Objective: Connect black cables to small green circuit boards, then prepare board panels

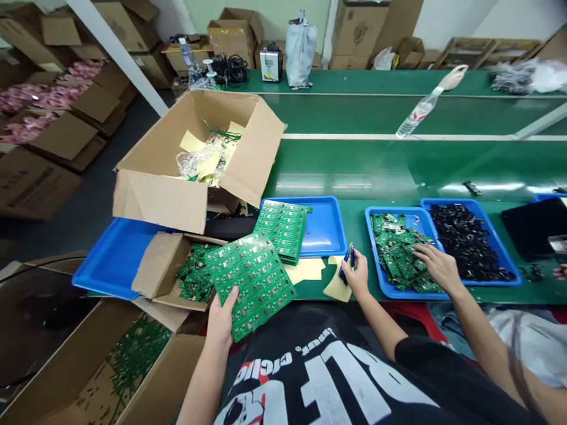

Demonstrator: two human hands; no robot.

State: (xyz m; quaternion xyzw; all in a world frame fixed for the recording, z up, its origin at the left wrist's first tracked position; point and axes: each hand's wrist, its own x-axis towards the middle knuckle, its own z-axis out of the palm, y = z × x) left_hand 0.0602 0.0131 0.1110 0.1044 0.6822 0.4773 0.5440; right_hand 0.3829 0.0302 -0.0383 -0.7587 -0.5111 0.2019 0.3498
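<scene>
Left hand (224,323) gripping circuit panel (250,286), right (357,274) blue item (346,264), white-lettered shirt (305,378)

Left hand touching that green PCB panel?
Touching. The head view shows the left hand holding the green PCB panel at its near edge, with the fingers pressed onto the board.
</scene>
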